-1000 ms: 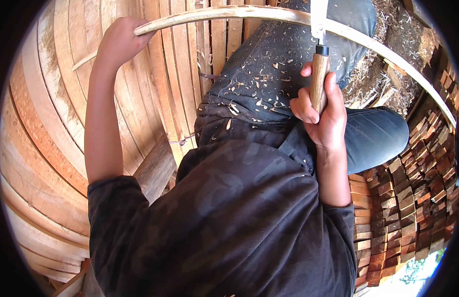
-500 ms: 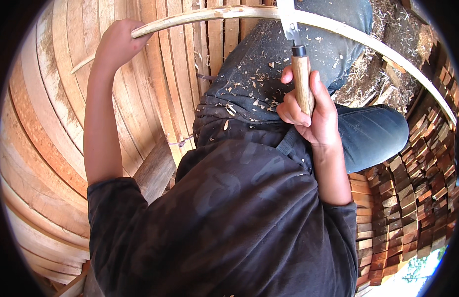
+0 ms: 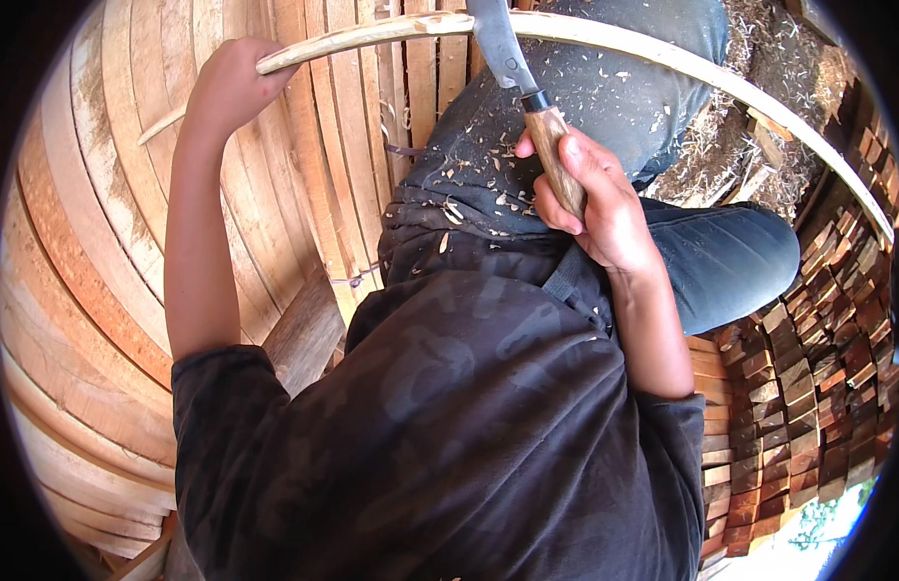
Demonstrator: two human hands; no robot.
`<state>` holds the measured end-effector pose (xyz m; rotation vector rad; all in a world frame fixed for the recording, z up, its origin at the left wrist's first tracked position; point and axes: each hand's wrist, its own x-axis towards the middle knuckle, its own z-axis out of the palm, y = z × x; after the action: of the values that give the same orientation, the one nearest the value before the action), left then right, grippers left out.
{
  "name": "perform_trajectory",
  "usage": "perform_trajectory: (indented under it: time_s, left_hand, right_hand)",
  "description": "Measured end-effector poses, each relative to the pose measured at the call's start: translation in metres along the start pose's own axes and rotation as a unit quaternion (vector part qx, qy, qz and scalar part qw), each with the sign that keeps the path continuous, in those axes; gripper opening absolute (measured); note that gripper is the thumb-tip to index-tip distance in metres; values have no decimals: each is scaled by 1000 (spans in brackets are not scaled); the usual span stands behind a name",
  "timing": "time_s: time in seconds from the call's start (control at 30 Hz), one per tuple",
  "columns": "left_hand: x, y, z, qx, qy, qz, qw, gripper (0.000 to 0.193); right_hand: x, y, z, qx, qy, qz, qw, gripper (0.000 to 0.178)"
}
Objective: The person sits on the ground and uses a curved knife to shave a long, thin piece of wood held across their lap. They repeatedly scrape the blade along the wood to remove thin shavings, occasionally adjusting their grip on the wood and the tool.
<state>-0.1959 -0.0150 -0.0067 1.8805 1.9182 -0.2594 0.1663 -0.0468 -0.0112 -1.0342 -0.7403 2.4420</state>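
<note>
A long, pale wooden strip runs across the top of the view, over my leg, and looks bowed in the wide picture. My left hand is closed around it near its left end, which pokes out beyond the fist. In my right hand is a knife with a brown wooden handle, a dark collar and a broad metal blade. The blade crosses the strip left of its middle; its tip is cut off by the top edge. Whether blade and strip touch, I cannot tell.
Wood shavings lie on my dark trousers and on the littered ground at the upper right. Stacked planks fill the left side. A tall pile of cut wood pieces stands at the right, close to my bent knee.
My right hand has shifted left and tilted the knife leftward, so the blade now crosses the strip further left. My left hand and the strip have stayed in place.
</note>
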Motion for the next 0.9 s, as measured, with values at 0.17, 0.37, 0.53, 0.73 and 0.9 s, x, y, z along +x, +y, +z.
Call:
perform_trajectory:
  time_s: [0.17, 0.37, 0.53, 0.73, 0.9]
  left_hand:
    - [4, 0, 2, -5, -7, -4, 1000, 31]
    - [-2, 0, 1, 5, 1, -2, 1000, 32]
    - [2, -4, 6, 7, 2, 0, 1000, 33]
    - [2, -3, 2, 7, 0, 0, 1000, 32]
    - [2, 0, -1, -5, -5, -5, 1000, 33]
  right_hand:
    - [1, 6, -9, 58, -30, 0, 998, 47]
    - [0, 7, 1, 130, -47, 21, 990, 50]
    - [-10, -9, 18, -138, 203, -68, 967, 39]
    - [-5, 0, 21, -125, 74, -24, 989, 36]
    - [0, 3, 3, 11, -4, -3, 1000, 45]
